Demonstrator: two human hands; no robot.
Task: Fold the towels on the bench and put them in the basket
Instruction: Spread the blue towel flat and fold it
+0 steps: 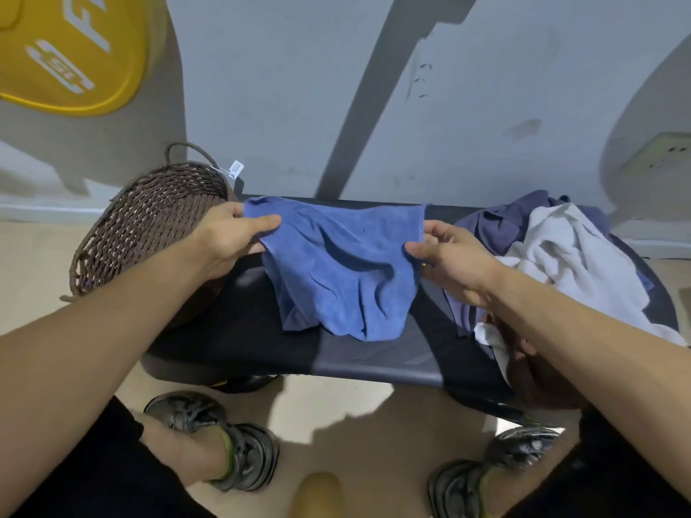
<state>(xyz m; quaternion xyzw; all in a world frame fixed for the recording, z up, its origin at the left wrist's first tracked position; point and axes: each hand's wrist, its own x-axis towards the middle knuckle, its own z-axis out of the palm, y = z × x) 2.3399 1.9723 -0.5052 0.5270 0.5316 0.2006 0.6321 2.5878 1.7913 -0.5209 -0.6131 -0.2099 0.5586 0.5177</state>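
Observation:
A blue towel (336, 271) hangs stretched between my hands over the dark bench (374, 360), its lower part crumpled on the bench top. My left hand (232, 241) pinches the towel's upper left corner. My right hand (452, 256) pinches its upper right edge. A brown woven basket (149, 222) stands tilted at the bench's left end, just behind my left hand; its inside looks bare. A pile of towels, white (572, 256) and dark purple (512, 214), lies on the bench's right end beside my right hand.
A grey wall rises right behind the bench. A yellow disc (71, 50) hangs at the upper left. My two shoes (232, 446) stand on the beige floor in front of the bench. A wall socket (662, 155) sits at the far right.

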